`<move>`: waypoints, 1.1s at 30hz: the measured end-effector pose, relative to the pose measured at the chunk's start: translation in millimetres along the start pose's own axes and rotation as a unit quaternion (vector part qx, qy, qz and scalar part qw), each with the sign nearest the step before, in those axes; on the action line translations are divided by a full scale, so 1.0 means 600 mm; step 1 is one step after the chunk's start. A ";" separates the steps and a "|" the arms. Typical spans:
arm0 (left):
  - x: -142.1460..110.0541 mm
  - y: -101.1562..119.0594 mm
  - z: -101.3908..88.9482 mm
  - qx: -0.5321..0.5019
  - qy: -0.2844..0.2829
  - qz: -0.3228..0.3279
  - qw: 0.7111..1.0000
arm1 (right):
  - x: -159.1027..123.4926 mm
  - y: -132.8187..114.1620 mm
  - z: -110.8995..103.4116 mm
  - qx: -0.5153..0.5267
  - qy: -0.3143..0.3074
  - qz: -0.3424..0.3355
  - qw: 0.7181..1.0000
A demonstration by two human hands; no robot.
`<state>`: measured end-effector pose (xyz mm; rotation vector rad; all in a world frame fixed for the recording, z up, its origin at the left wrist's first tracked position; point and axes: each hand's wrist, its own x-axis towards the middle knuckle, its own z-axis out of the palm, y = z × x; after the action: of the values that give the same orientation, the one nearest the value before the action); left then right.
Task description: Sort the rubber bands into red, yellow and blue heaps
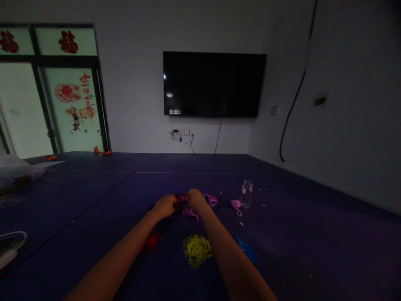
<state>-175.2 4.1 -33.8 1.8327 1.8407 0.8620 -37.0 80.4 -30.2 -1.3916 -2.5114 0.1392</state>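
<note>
My left hand (166, 205) reaches forward to the left side of a mixed pile of small pink, red and dark loops (190, 212) that look like rubber bands. Its fingers are curled down at the pile, and their tips are hidden. Beside it, my right hand (196, 198) is closed over the middle of the same pile, and what it pinches, if anything, is hidden. Nearer to me lie a yellow heap of loops (197, 250), a red heap (152, 241) on the left and a blue heap (247, 251), partly behind my right forearm.
A clear bottle (247, 194) stands uncapped to the right, with a pink lid with a loop (236, 204) beside it. White scraps dot the dark purple surface (300, 234). At the left are clear plastic (15, 169) and a white-edged object (11, 253).
</note>
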 end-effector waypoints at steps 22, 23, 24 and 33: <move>-0.005 0.007 -0.019 0.233 -0.011 -0.007 0.972 | 0.005 0.026 -0.054 0.124 -0.121 0.029 0.985; -0.005 0.007 -0.018 0.238 -0.015 -0.009 0.971 | 0.005 0.026 -0.056 0.122 -0.119 0.028 0.985; -0.005 0.007 -0.018 0.243 -0.018 -0.012 0.970 | 0.004 0.027 -0.057 0.122 -0.118 0.029 0.985; -0.002 0.006 -0.013 0.262 -0.040 -0.022 0.964 | 0.018 0.045 -0.050 0.110 -0.099 0.070 0.986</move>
<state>-177.7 1.4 -26.0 2.0723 2.1940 0.2847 -12.0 102.9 -4.8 -1.5241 -2.4567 0.5925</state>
